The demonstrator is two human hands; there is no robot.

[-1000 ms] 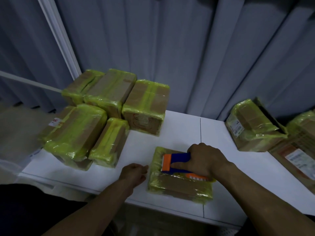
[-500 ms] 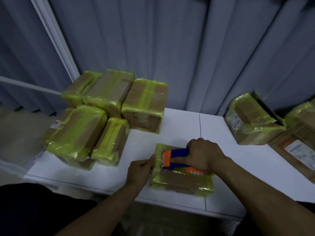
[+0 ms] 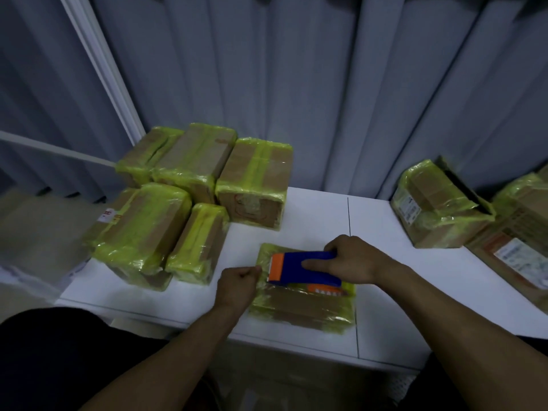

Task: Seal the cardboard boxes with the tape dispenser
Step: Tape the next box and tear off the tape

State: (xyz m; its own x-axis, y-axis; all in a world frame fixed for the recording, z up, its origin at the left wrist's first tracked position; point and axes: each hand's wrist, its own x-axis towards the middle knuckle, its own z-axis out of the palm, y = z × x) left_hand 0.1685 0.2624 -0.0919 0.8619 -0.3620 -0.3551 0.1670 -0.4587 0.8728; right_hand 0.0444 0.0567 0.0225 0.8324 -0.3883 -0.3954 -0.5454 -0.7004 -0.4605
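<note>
A small flat cardboard box [image 3: 302, 307] wrapped in yellow-green tape lies on the white table [image 3: 394, 292] in front of me. My right hand [image 3: 355, 259] grips the blue and orange tape dispenser [image 3: 296, 266], which sits on top of the box with its orange end pointing left. My left hand [image 3: 237, 284] has its fingers curled at the box's left edge, right next to the dispenser's orange end. Whether it pinches the tape or the box edge I cannot make out.
Several taped boxes [image 3: 166, 215] are stacked at the back left of the table. Another taped box [image 3: 436, 203] with an open flap stands at the back right, beside a larger labelled box [image 3: 516, 250]. Grey curtains [image 3: 296, 84] hang behind.
My left hand has moved right from the bare table to the box's left edge. The dispenser has stayed on the box under my right hand.
</note>
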